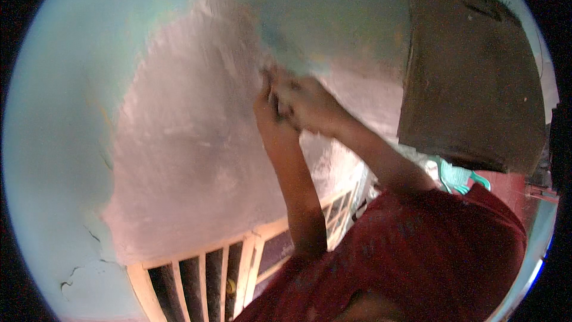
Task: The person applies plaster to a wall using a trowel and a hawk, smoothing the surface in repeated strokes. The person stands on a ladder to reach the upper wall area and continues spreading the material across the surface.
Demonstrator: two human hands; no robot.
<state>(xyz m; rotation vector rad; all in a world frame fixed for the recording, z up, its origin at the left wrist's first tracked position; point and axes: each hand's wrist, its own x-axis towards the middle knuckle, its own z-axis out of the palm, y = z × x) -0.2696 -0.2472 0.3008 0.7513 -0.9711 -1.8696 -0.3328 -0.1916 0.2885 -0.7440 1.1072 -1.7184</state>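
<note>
shirt (411,250) nearest, then left hand (266,107) and right hand (310,102) meeting before a pinkish patch (185,137).

both hands look partly curled together, but blur hides how far open each is and whether anything is held, so i cannot tell; the patch lies behind them, mostly to their left, contact unclear; with arms raised like this, bracing one hand against the other, keeping the wrists loose and moving slowly would likely give better control; around the patch runs blue-green wall (59,95), with pale slats (247,256) below and, off right, a mint chair (456,176).
</note>
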